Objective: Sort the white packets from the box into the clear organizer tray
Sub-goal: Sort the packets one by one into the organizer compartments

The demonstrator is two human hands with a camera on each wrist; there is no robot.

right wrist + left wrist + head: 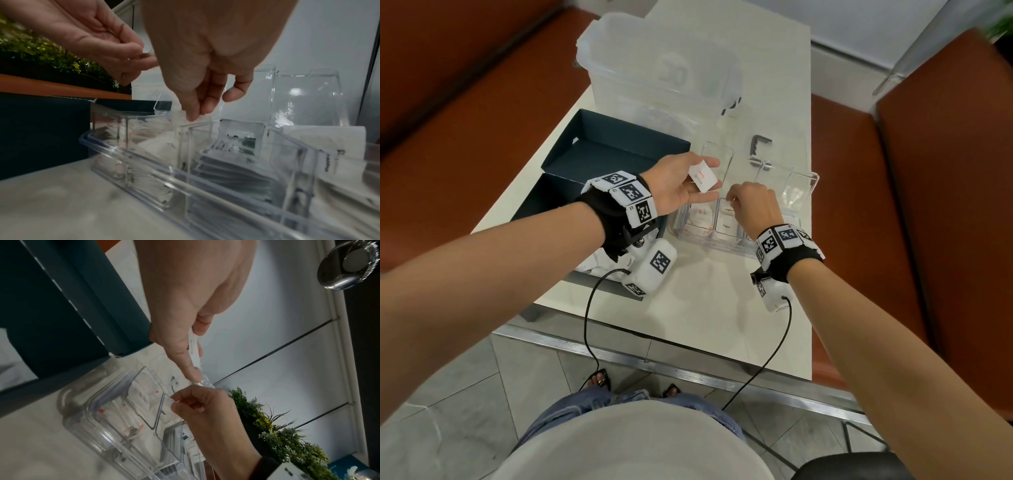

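Left hand: the left hand (681, 186) hovered palm-up over the gap between the dark box (599, 161) and the clear organizer tray (709, 240), thumb and fingers pinching a white packet with red print (702, 178).
Held packet: its long axis ran from near-left to far-right in the head view, tilted rather than flat; in the left wrist view it showed edge-on between thumb and fingers (194, 350).
Right hand: the right hand (755, 209) was knuckles-up over the tray's middle compartment, fingertips (193, 113) drawn together on the top edge of a white packet (202, 117) standing just above the divider (a light pinch, the other fingers curled loosely beside it).
Tray: it sat on the white table (705, 308) just right of the box, its hinged clear lids (717, 161) standing open at the far side.
Tray contents: red-printed packets (700, 219) filled the left compartment; packets marked "Sugar" (726, 226) lay in the middle one, print facing up; what lay further right was hidden by the wrist.
Box: more white packets (594, 265) showed at its near end, partly hidden by the left wrist camera.
Behind: a large clear storage bin (661, 68) stood at the table's far end.
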